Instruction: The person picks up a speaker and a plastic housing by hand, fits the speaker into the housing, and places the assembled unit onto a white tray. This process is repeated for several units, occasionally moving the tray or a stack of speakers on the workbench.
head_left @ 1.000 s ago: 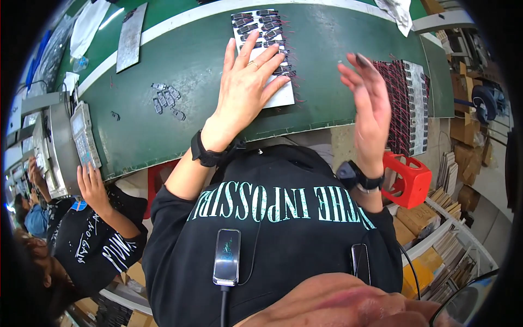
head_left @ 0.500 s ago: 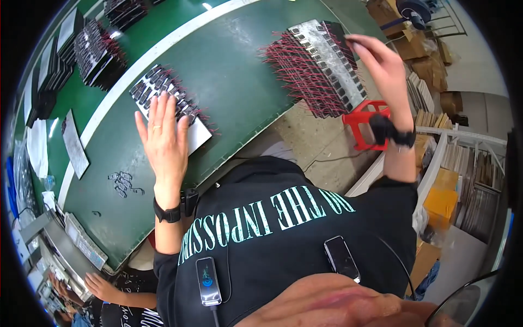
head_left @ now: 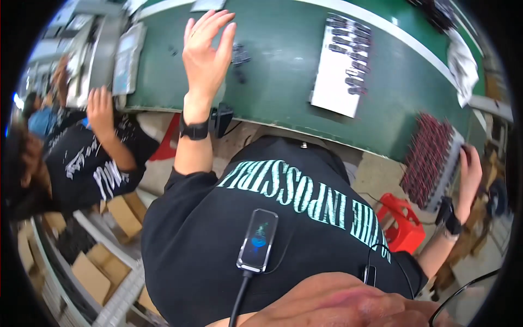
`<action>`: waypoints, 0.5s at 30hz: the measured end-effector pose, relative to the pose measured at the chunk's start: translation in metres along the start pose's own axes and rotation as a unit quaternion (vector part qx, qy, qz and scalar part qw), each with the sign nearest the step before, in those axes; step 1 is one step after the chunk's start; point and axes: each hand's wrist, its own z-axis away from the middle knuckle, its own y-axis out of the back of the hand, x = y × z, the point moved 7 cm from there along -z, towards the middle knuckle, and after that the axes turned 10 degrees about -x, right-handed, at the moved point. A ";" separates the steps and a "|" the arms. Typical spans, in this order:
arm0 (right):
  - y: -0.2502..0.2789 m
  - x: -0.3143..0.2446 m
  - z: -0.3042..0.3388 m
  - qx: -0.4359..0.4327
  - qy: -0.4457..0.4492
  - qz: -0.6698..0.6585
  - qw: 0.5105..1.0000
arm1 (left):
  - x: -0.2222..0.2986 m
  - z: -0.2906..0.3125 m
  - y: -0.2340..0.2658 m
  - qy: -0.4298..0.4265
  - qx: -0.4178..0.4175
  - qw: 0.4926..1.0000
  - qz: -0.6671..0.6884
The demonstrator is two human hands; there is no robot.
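My left hand (head_left: pixel 208 54) is raised over the green table (head_left: pixel 283 90), its fingers apart and nothing in them. Just beside it lies a small cluster of dark parts (head_left: pixel 240 54), partly covered by the hand. Further right is a white panel (head_left: pixel 329 82) bearing rows of small black parts (head_left: pixel 357 60) with short red wires. At the table's right end stands a stack of panels (head_left: pixel 427 158) bristling with red wires. My right hand (head_left: pixel 471 177) is at the outer edge of that stack, fingers stretched out; whether they touch it I cannot tell.
A red plastic stool (head_left: pixel 400 226) is below the stack. Another person's hand (head_left: pixel 101 111) is at the left, close to a pale tray-like thing (head_left: pixel 128 60). White crumpled material (head_left: pixel 462 68) hangs at the far right, and cardboard boxes (head_left: pixel 103 267) stand lower left.
The view has swung left. My left hand has left the white panel and moved left to the loose dark parts. My right hand stays by the wired stack.
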 end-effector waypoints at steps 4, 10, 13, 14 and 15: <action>-0.005 0.018 -0.017 -0.067 -0.028 -0.033 0.997 | -0.025 0.022 0.018 0.072 -0.026 0.997 -0.017; 0.020 -0.026 0.001 0.047 0.004 -0.062 0.997 | -0.018 0.030 -0.009 0.020 -0.148 0.985 -0.082; 0.054 -0.055 0.026 0.175 0.007 -0.283 0.943 | -0.002 0.026 -0.021 -0.021 -0.176 0.977 -0.122; 0.049 -0.076 0.035 0.177 0.000 -0.281 0.943 | 0.004 0.025 -0.027 -0.044 -0.188 0.971 -0.142; 0.041 -0.101 0.043 0.182 0.014 -0.312 0.932 | 0.009 0.026 -0.032 -0.049 -0.191 0.971 -0.138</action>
